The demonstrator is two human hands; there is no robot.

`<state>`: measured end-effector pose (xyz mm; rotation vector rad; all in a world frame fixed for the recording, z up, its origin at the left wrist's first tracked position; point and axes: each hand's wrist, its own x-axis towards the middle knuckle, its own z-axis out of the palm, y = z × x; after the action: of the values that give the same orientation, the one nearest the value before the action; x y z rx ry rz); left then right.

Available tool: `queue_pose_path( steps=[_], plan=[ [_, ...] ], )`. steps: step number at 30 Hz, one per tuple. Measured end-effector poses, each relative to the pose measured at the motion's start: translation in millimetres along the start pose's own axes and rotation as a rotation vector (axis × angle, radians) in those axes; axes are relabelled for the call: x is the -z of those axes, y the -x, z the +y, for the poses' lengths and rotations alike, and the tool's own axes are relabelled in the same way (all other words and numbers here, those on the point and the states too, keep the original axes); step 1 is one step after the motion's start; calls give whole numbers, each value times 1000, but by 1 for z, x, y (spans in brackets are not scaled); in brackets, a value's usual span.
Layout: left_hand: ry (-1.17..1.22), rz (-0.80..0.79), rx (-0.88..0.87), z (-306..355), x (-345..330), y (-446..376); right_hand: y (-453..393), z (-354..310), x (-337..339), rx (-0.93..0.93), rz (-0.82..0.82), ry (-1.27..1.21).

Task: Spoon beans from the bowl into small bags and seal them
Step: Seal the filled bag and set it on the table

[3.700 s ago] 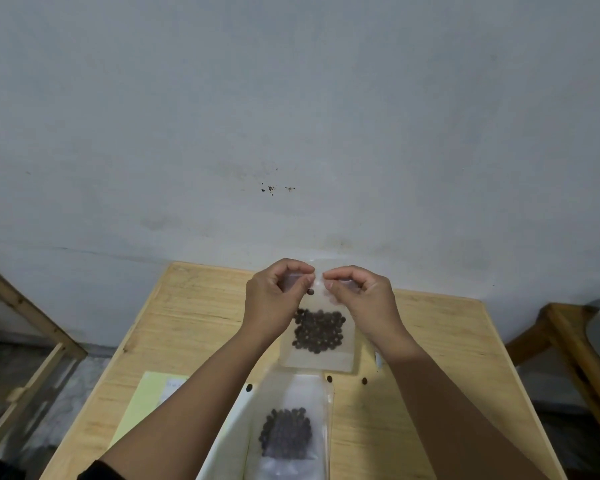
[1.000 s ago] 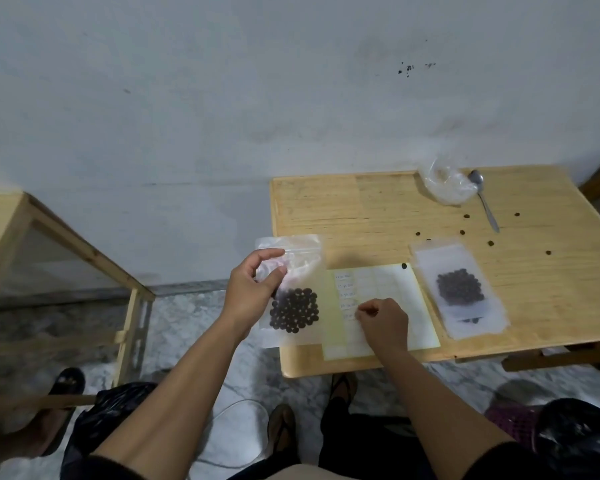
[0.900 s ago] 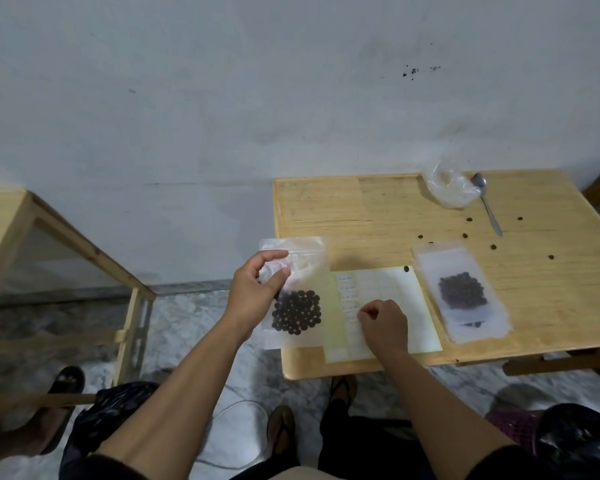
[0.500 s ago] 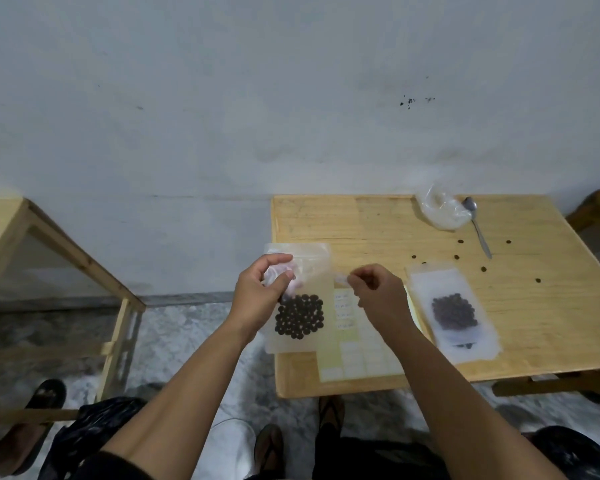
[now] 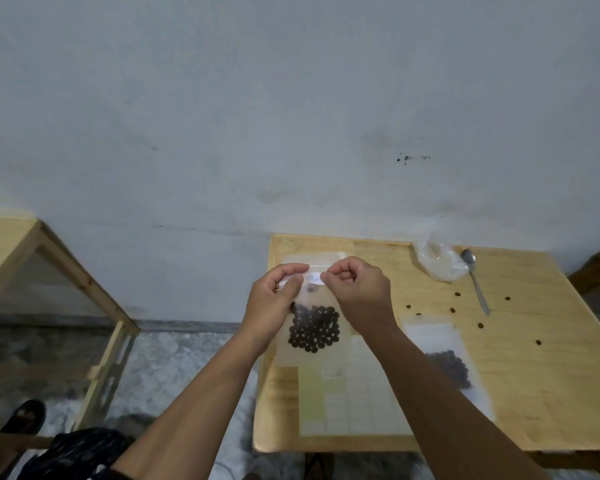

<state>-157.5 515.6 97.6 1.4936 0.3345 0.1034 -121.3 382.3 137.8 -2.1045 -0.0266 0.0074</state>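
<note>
Left hand (image 5: 274,299) pinched the upper left part of a small clear plastic bag of dark round beans (image 5: 312,306), held upright above the light wooden table (image 5: 534,393). Right hand (image 5: 357,292) pinched a small white label strip (image 5: 315,278) against the bag's top, fingers curled. Beans sat bunched in the bag's lower half. A second filled clear bag (image 5: 444,365) lay flat on the table to the right. A pale yellow label sheet (image 5: 343,403) lay under the arms. A metal spoon (image 5: 475,278) rested just beside a crumpled clear plastic bag (image 5: 437,265) at the far edge; loose dark beans (image 5: 480,325) were scattered nearby.
</note>
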Motion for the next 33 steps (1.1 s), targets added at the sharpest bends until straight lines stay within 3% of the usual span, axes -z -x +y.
queue_pose_path(
  steps=[10, 20, 26, 33],
  plan=[
    [5, 64, -53, 3, -16, -6, -9, 5, 6, 100, 2, 28],
    [1, 190, -60, 5, -18, -15, -8, 15, -2, 210, 154, 41],
    [-54, 157, -100, 10, -20, -11, -6, 15, -3, 116, -8, -188],
    [-132, 177, -129, 12, -24, -6, 1, 16, -4, 87, 0, -290]
  ],
)
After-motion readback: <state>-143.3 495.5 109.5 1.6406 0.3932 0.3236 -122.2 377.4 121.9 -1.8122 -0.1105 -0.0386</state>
